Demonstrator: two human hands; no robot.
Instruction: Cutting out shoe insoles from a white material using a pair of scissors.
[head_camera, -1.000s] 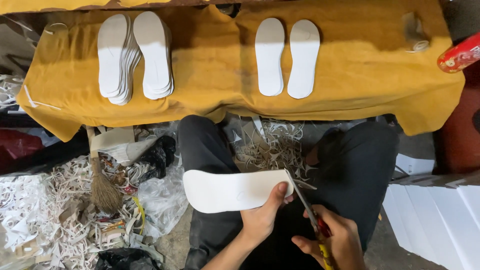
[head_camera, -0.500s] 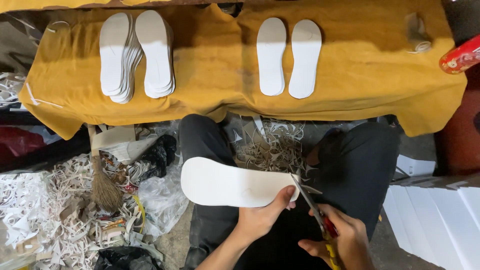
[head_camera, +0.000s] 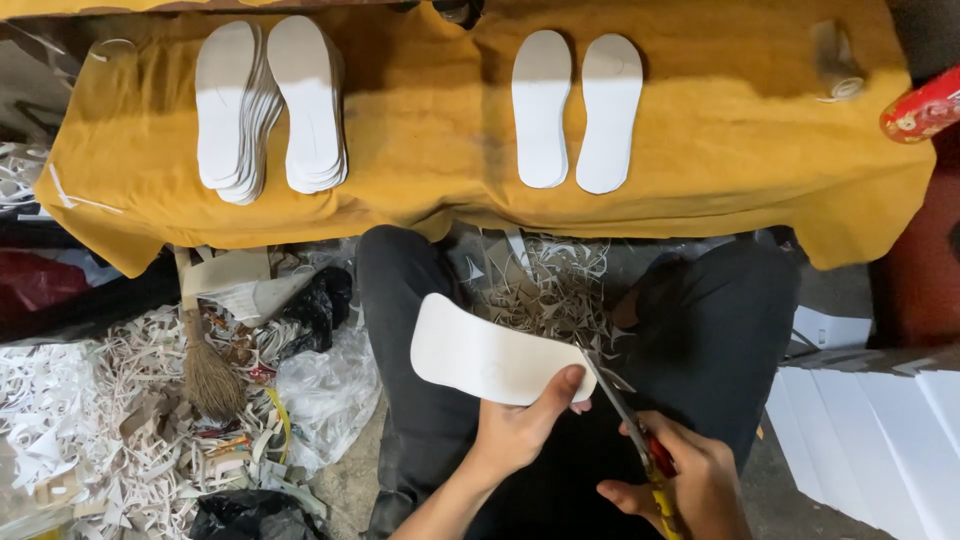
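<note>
Left of our left hand (head_camera: 520, 435) grip — clamped on one end — the white insole (head_camera: 490, 355) runs long; our right hand (head_camera: 690, 485), wrapped around the scissors (head_camera: 630, 425), meets its edge.

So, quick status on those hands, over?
Left hand grips white insole. Right hand works scissors at its edge. Nothing blocking; offcuts on floor.

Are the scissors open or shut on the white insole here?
Open: the scissors in the right hand show blades spread in a narrow V at the edge of the white insole held by the left hand.
</note>
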